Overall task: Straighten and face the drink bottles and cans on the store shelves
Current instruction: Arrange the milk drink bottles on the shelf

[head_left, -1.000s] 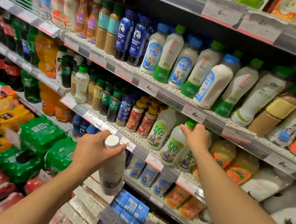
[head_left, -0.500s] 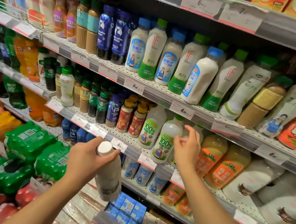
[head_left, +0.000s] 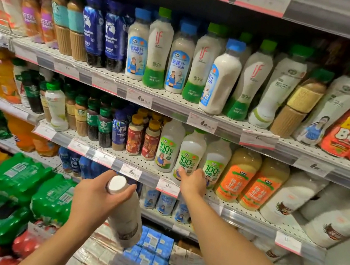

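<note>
store shelf (head_left: 195, 112) | left grip (head_left: 94, 197) holds white bottle (head_left: 124, 220) | right grip (head_left: 192, 181) touches coconut-water bottle (head_left: 190, 155)

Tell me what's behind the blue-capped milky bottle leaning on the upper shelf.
Behind the leaning blue-capped bottle stand green-capped coconut water bottles. Its body hides the lower part of one; deeper rows are too dark to tell.

On the middle shelf I count three "100%" coconut water bottles (head_left: 190, 155), two orange-labelled juice bottles (head_left: 234, 175) and two red-labelled bottles with yellow caps (head_left: 134, 137). On the shelf above I see two dark blue coffee bottles (head_left: 93, 31) and three blue-capped coconut milk bottles (head_left: 138, 45). One white-capped bottle (head_left: 125, 213) sits off the shelves.
</note>
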